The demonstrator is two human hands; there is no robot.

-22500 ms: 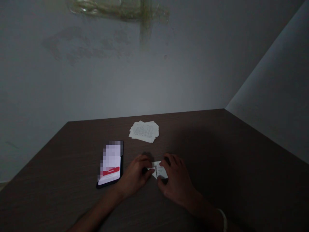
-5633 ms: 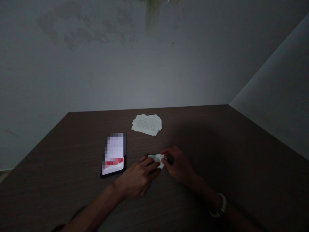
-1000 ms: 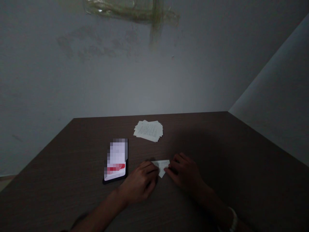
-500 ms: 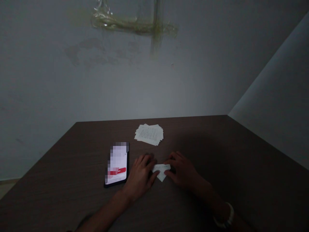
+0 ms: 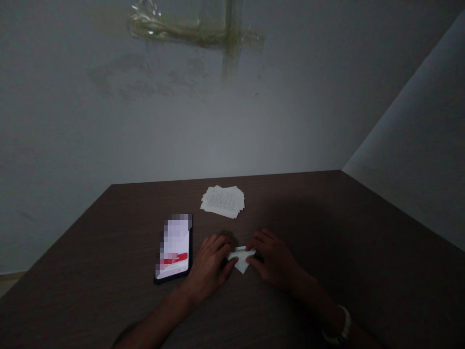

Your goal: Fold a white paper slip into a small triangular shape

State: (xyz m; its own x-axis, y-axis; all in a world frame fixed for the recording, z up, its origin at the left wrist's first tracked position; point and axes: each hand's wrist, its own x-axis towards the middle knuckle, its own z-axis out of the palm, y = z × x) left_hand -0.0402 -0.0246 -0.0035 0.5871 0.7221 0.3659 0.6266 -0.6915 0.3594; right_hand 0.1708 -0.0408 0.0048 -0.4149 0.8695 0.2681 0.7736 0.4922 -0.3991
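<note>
A small folded piece of printed paper lies on the table between my hands, its pointed end toward me. My left hand pinches its left end between thumb and fingers. On the other end, my right hand has a like pinch, thumb nearer me and fingers at the far edge. That far edge looks raised or turned over in a narrow strip. My fingers cover both ends of the paper.
On the dark wooden table, a phone with a lit, partly blurred screen lies left of my left hand. Beyond my hands rests a loose stack of printed papers. A wall with old tape stands behind the table.
The paper's far edge has lifted or turned over toward me, showing a narrow pale strip. Both hands keep their hold in nearly the same place. The view has shifted slightly.
</note>
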